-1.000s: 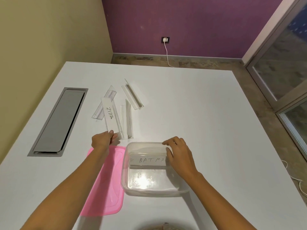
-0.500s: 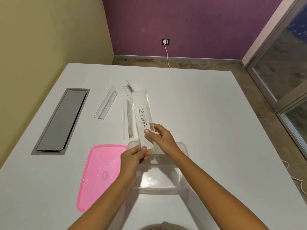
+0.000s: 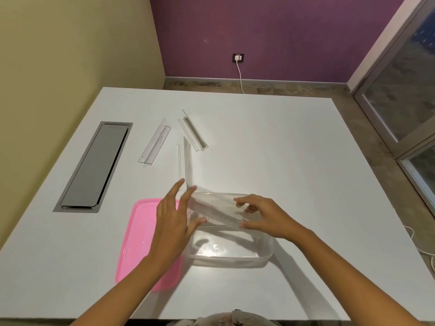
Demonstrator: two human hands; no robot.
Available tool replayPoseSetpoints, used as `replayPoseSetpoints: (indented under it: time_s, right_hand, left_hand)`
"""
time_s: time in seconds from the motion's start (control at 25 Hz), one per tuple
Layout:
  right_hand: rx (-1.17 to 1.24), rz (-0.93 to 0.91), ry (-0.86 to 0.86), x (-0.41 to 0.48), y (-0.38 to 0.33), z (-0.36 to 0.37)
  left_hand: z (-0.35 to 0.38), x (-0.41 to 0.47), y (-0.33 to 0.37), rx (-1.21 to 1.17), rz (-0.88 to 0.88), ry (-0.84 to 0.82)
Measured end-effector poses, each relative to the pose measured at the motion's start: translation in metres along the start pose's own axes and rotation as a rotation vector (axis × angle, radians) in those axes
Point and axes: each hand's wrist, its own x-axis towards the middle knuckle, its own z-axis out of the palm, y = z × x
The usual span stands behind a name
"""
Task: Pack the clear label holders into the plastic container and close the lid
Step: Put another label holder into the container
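A clear label holder [image 3: 216,209] hangs tilted over the far half of the clear plastic container [image 3: 235,258]. My right hand [image 3: 266,217] pinches its right end. My left hand [image 3: 173,217] has its fingers spread and lies flat against the holder's left end, without closing around it. The pink lid [image 3: 141,234] lies flat on the table just left of the container, partly under my left forearm. Three more clear label holders lie beyond the container: one at the left [image 3: 155,142], one at the right [image 3: 193,134], one nearest [image 3: 186,164]. What lies inside the container is blurred.
A grey recessed hatch [image 3: 94,165] is set into the white table [image 3: 294,172] at the left. The table's right edge drops to the floor, where a white cable [image 3: 421,250] lies. The yellow wall runs along the left side.
The holder marked ZEBRA went from the table into both hands, then turned from pointing away to lying crosswise over the container. My left hand has opened.
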Motion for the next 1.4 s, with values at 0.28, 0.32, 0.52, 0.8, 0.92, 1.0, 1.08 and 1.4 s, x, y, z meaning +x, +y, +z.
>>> replayPoseSetpoints:
  time_s: [0.28,0.32,0.52,0.8,0.92,1.0,1.08,1.4]
  right_hand:
    - [-0.309,-0.019,-0.258,-0.004,0.020,0.026]
    - [-0.341,-0.009,-0.286,-0.001,0.022,0.032]
    - [-0.407,0.056,-0.401,0.009,0.033,0.053]
    - [-0.506,0.062,-0.361,0.012,0.035,0.064]
    - [-0.532,0.046,-0.316,0.010,0.037,0.067]
    - [-0.537,0.040,-0.306,0.010,0.040,0.069]
    - [-0.552,0.021,-0.292,0.011,0.041,0.070]
    - [-0.368,0.036,-0.086,0.003,0.026,0.058]
  left_hand:
    - [0.029,-0.019,-0.015,0.317,0.347,-0.286]
    - [0.034,-0.019,-0.018,0.350,0.376,-0.310]
    - [0.043,-0.008,-0.023,0.421,0.387,-0.590]
    - [0.044,0.009,-0.008,0.409,0.268,-0.802]
    - [0.046,0.009,-0.007,0.390,0.252,-0.814]
    - [0.048,0.009,-0.010,0.391,0.249,-0.818]
    - [0.050,0.009,-0.012,0.368,0.233,-0.815]
    - [0.035,0.036,-0.011,0.014,-0.023,-0.161]
